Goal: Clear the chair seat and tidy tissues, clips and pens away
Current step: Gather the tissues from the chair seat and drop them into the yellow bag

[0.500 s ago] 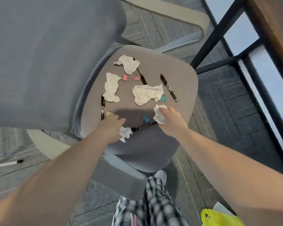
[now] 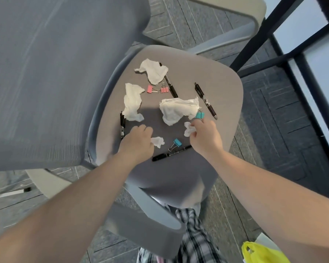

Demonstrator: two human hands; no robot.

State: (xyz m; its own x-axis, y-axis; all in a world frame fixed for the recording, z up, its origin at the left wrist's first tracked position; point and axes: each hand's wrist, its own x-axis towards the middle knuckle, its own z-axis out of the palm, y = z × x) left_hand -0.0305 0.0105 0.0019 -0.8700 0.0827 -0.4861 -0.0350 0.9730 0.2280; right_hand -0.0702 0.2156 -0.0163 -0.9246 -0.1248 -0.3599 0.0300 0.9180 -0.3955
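On the grey chair seat [image 2: 222, 88] lie three spread white tissues: one at the back [image 2: 154, 71], one on the left [image 2: 132, 102], one in the middle [image 2: 177, 110]. My left hand [image 2: 138, 142] is closed on a small crumpled tissue [image 2: 158, 141]. A second crumpled tissue [image 2: 188, 129] is pinched in my right hand [image 2: 205, 137]. Pink clips [image 2: 158, 89] lie near the back. One blue clip [image 2: 199, 114] sits by my right fingers, another [image 2: 176, 144] between my hands. Black pens lie at the front [image 2: 170, 153], right [image 2: 205, 100], back [image 2: 170, 86] and left [image 2: 122, 124].
The chair's grey mesh backrest [image 2: 51, 73] fills the left side, with an armrest [image 2: 141, 224] below the seat. A black table frame [image 2: 285, 56] stands at the right. A yellow bag [image 2: 262, 253] lies on the carpet at bottom right, a marker [image 2: 15, 192] at the left.
Both hands have moved slightly forward over the seat, each still gripping its crumpled tissue. The front pen and the blue clip now show more fully between them.
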